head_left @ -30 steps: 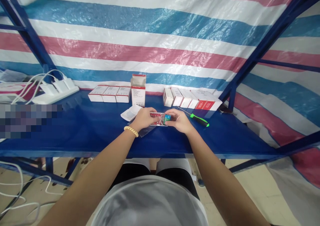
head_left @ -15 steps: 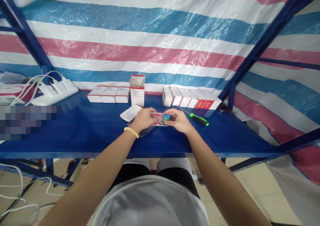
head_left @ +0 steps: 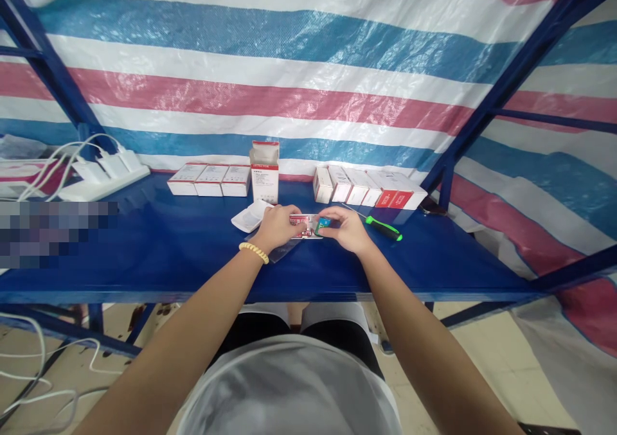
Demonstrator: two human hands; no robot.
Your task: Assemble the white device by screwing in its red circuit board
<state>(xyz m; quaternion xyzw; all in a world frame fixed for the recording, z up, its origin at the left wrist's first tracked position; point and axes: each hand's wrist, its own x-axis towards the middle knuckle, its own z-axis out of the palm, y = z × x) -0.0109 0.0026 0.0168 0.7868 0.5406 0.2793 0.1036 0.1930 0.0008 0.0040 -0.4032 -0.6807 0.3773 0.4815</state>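
Note:
My left hand is closed on the left side of an opened detector, which has a red circuit board in a white housing. Pinched in my right hand is a blocky green-and-blue battery, at the right end of the detector. The battery looks tilted, and my fingers hide part of it. Behind my left hand lies a white plastic cover. A clear plastic bag lies under that hand. Right of my right hand, a green-and-black screwdriver rests on the table.
An open box marked DETECTOR stands upright at the back of the blue table. Closed boxes sit left of it, and a row of several boxes sits right. At far left is a power strip with plugs and cables.
The battery has tilted in my right hand, its top leaning right. My left hand keeps its hold on the detector. The whole view has shifted very slightly.

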